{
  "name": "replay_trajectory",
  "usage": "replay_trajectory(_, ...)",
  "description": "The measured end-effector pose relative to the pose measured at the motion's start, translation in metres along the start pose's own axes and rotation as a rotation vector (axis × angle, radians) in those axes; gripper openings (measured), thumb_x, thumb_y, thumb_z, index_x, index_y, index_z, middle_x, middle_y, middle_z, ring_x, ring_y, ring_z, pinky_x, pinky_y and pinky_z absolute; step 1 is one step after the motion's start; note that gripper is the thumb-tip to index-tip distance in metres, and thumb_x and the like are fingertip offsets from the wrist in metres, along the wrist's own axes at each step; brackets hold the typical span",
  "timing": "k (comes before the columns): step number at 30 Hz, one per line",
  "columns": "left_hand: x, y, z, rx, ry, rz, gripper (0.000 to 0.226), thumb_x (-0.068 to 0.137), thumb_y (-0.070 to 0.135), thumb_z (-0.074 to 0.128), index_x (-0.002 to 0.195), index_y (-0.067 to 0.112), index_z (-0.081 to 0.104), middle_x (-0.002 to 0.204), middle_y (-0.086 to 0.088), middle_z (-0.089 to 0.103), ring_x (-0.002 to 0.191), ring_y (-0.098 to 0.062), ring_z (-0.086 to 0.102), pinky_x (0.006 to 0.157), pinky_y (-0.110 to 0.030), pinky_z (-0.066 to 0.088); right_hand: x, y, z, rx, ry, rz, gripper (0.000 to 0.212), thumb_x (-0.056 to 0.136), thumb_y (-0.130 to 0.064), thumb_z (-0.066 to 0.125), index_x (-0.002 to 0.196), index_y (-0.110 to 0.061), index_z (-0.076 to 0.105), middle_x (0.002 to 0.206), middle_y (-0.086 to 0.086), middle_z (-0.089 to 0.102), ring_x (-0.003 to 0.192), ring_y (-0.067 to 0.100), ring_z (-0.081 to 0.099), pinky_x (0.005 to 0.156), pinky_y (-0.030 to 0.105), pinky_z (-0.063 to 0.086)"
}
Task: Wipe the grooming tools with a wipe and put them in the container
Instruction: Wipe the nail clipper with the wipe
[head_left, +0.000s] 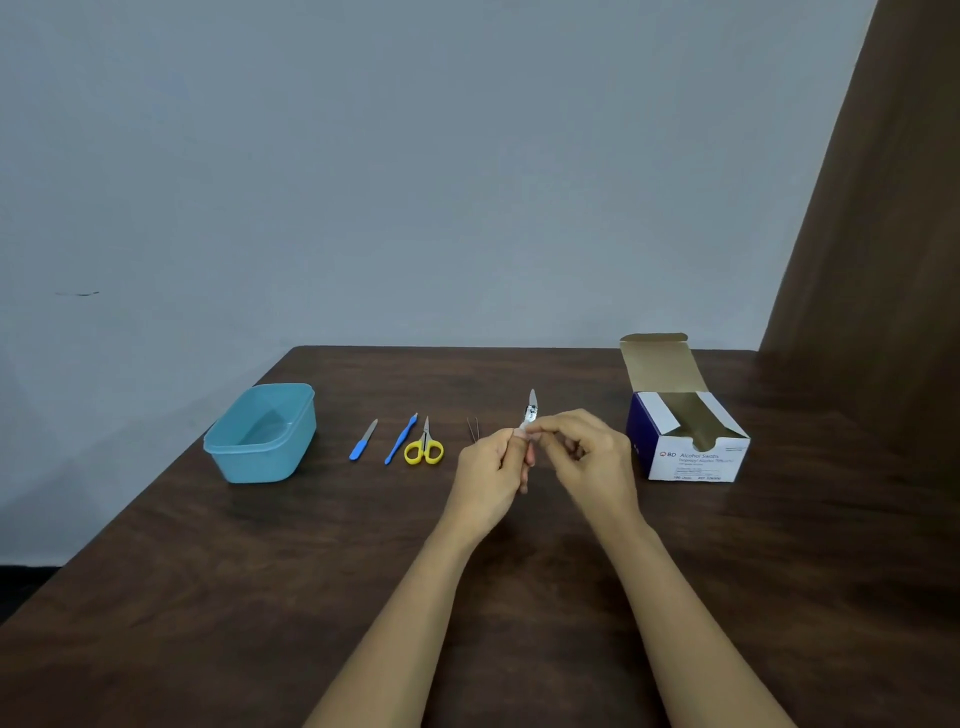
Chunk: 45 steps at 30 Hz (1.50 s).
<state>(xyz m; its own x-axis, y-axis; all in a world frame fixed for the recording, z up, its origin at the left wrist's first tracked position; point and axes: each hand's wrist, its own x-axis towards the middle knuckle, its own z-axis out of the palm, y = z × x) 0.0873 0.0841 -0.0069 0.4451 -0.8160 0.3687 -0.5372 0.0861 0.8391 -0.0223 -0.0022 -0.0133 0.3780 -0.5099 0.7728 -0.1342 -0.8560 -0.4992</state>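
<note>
Far left on the tabletop (208, 597): pale blue container (260, 462), lidless, nothing visible inside, parked clear of the work, probably to take cleaned tools in one short carry. Just to its right, laid out in a neat row and apart from one another, likely for picking up one at a time: blue-handled nail file (362, 440), blue cuticle pusher (400, 439), yellow-handled scissors (424, 446) with blades closed and pointing away, then thin dark tweezers (472, 430). All four lying outside the container, so judged not yet wiped.

Next, left hand (491, 473), raised over the tabletop, fingers curled, pinching a small pale wipe (522, 430) at thumb and fingertip. Just behind the fingertips, nail clipper (531, 408), metal tip pointing away. Cannot tell whether gripped together with the wipe or lying on the tabletop beyond. Right hand (587, 457), fingers curled too, pinching the same wipe from the other side. A two-handed hold, suited either to unfolding the wipe or to rubbing it along the clipper; too small and blurred to settle.

Far right: white-and-blue box of alcohol swabs (696, 457), flap up, mouth facing the person, kept near the right hand for easy reach.
</note>
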Motion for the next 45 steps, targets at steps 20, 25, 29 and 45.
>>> replay_trajectory(20, -0.003, 0.003, 0.001, 0.081, -0.049, 0.068, 0.035, 0.103, 0.025, 0.04, 0.071, 0.024, 0.053, 0.06, 0.008, 0.053, 0.054, 0.0, 0.05, 0.056, -0.013, 0.041, -0.003, -0.004, 0.005, -0.073, 0.14, 0.018, 0.017, 0.084, -0.005, 0.07, 0.098, -0.014, 0.075, 0.09, -0.002, 0.068, 0.071, -0.007, 0.051, 0.061, 0.006, 0.042)
replay_trajectory(25, -0.002, 0.003, 0.0, 0.112, -0.057, 0.069, 0.034, 0.102, 0.024, 0.041, 0.07, 0.029, 0.052, 0.061, 0.009, 0.053, 0.054, 0.0, 0.05, 0.056, -0.012, 0.041, -0.002, -0.005, 0.004, -0.085, 0.168, -0.002, 0.018, 0.084, -0.004, 0.07, 0.098, -0.015, 0.075, 0.088, -0.002, 0.067, 0.068, 0.0, 0.053, 0.055, 0.018, 0.048)
replay_trajectory(29, -0.003, 0.003, 0.001, 0.132, -0.066, 0.077, 0.035, 0.102, 0.022, 0.04, 0.07, 0.029, 0.051, 0.059, 0.01, 0.052, 0.054, 0.002, 0.05, 0.055, -0.011, 0.04, -0.002, -0.004, 0.003, -0.085, 0.195, 0.03, 0.017, 0.085, -0.005, 0.07, 0.097, -0.016, 0.075, 0.083, -0.009, 0.061, 0.062, -0.004, 0.047, 0.053, 0.016, 0.043)
replay_trajectory(45, 0.001, -0.007, 0.0, 0.116, 0.017, 0.075, 0.034, 0.103, 0.028, 0.04, 0.072, 0.024, 0.054, 0.06, 0.009, 0.054, 0.057, -0.002, 0.053, 0.058, -0.019, 0.042, -0.003, -0.005, 0.006, 0.011, 0.013, 0.012, 0.019, 0.083, -0.002, 0.07, 0.095, -0.016, 0.075, 0.089, -0.005, 0.068, 0.069, -0.001, 0.057, 0.061, 0.008, 0.044)
